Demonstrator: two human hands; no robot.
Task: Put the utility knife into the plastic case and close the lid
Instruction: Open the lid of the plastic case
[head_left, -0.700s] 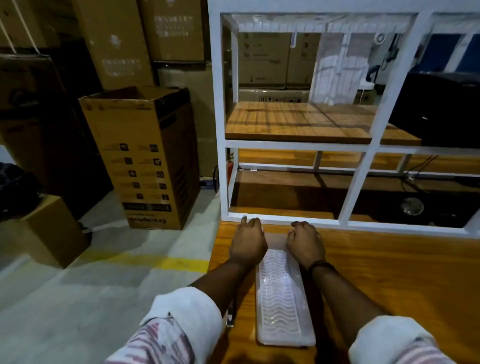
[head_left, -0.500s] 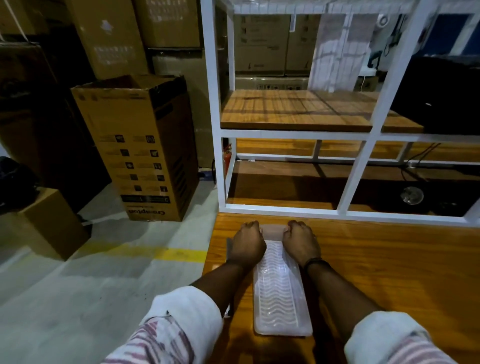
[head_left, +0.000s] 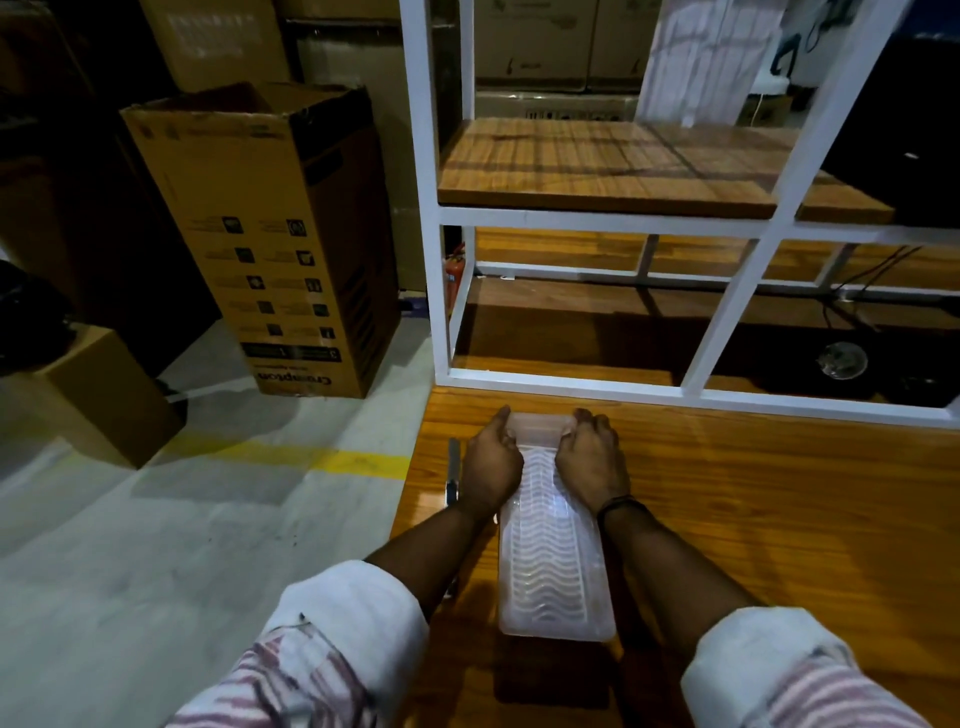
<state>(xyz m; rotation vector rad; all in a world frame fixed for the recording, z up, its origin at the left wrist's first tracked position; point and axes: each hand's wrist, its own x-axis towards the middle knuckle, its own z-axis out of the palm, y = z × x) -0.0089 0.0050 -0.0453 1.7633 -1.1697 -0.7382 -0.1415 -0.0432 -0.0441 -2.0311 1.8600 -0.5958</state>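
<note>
The utility knife (head_left: 453, 470) lies flat on the table (head_left: 779, 519), just left of the left hand (head_left: 491, 462) and outside the plastic case (head_left: 553, 545); only its slim far part shows, the rest hidden behind the left wrist. The plastic case is a long clear box with a wavy ribbed lid, lying lengthwise away from the person near the table's left edge. Its lid looks down over the box, though whether it is latched cannot be told.

Both hands sit at the far end of the case. The left hand's grip is curled over the far left corner, fingers bent on the rim. The right hand (head_left: 592, 462) is curled the same way on the far right corner, knuckles up, its grip on the case end. A dark band circles the right wrist, and both arms wear rolled white sleeves over striped cloth.

Just beyond the case stands a white frame (head_left: 571, 387) carrying a wooden shelf (head_left: 597, 166). To the left, on the grey floor (head_left: 156, 545) with its yellow line, stands a tall open cardboard box (head_left: 270, 234), with a smaller box (head_left: 98, 395) nearer the left edge.
</note>
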